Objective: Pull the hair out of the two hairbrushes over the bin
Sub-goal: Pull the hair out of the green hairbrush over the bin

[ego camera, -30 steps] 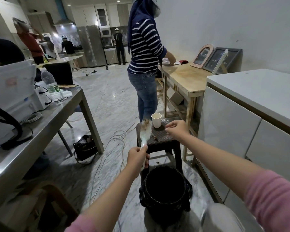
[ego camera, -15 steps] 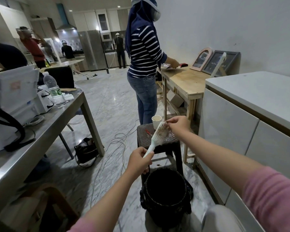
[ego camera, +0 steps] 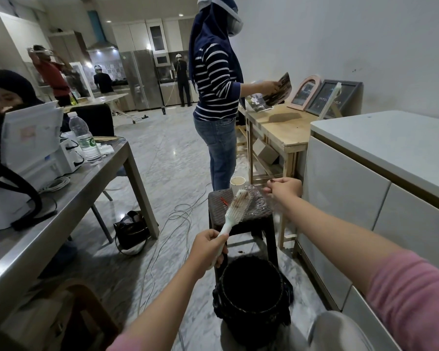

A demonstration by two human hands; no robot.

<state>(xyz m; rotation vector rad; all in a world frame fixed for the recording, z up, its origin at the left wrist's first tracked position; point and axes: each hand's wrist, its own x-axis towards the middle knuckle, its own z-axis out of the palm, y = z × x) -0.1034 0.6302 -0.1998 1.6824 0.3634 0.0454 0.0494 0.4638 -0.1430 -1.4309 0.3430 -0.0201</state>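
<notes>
Left hand [ego camera: 208, 249] gripped the white plastic hairbrush [ego camera: 235, 211] by its handle, bristle head tilted up above the dark stool [ego camera: 238, 216], behind the round black bin [ego camera: 251, 292]. Right hand [ego camera: 284, 188] just beside the head, fingers curled; can't tell if pinching hair.

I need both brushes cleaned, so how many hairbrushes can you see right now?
1: a white plastic hairbrush held by its handle in the left hand, above the dark woven stool. A second may be hidden.
</notes>
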